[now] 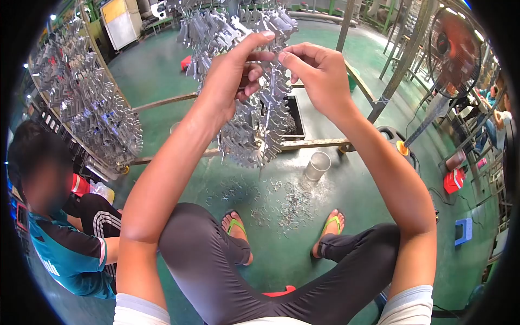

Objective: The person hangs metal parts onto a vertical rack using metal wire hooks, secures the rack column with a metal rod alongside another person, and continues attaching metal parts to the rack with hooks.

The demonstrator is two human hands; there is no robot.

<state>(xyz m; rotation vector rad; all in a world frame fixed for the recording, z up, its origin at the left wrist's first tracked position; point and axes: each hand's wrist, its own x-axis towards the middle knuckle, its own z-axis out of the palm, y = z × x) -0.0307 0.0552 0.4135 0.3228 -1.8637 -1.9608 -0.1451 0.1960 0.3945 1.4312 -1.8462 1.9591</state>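
A hanging cluster of grey metal parts (254, 135), strung close together, hangs in front of me. My left hand (235, 70) is at its upper part, thumb raised apart from the index finger and the other fingers loosely curled. Across from it, my right hand (319, 70) is closed, thumb and index finger pinched together near the left index fingertip. Whatever is in that pinch is too small to make out. Part of the cluster is hidden behind my left hand.
Small metal hooks (290, 203) lie scattered on the green floor, beside a clear cup (318, 165). A metal frame bar (309, 143) crosses behind the cluster. At left, a person (70, 244) sits near another rack of parts (89, 92). A fan (452, 51) stands right.
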